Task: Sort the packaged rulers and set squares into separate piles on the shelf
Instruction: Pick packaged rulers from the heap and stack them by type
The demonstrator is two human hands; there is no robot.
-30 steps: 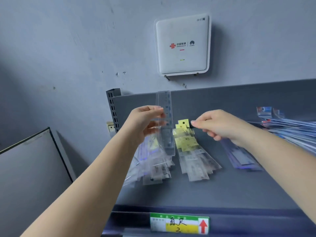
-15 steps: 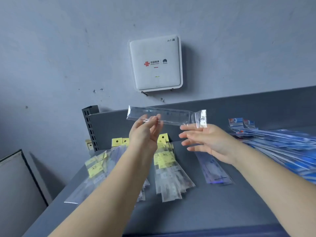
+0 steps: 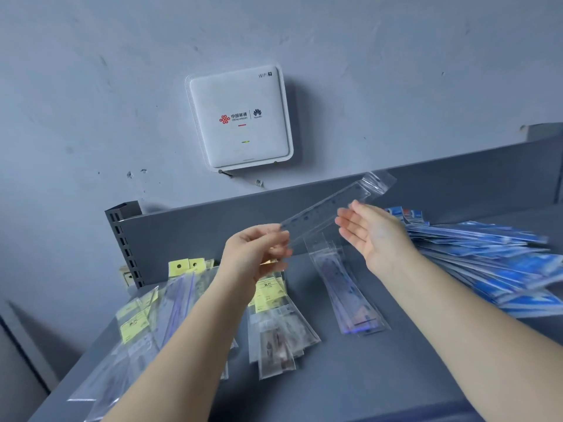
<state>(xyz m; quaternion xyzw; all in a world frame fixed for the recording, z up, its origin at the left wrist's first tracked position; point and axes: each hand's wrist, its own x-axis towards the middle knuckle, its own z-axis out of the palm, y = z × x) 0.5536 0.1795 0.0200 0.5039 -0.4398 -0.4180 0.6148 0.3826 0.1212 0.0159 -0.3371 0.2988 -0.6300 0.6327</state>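
Since a moment ago we have swung the ruler [image 3: 327, 210] rightward; our left hand [image 3: 254, 254] pinches its near end, our right hand [image 3: 370, 234] waits released beneath, above the clear pile [image 3: 350, 295] on the shelf [image 3: 396, 376].

- Your view is evenly lit by soft, cool light; nothing is blown out or lost in darkness.
- At 11 o'clock the wall-mounted router [image 3: 240, 117] casts only a thin shadow along its lower edge.
- Faint glare streaks the clear sleeve of the packaged ruler [image 3: 329, 208].
- Motion blur smears the blue packets [image 3: 493, 263] at 3 o'clock.
- Wide-angle distortion bends the shelf back panel [image 3: 457, 184] toward the frame edges.
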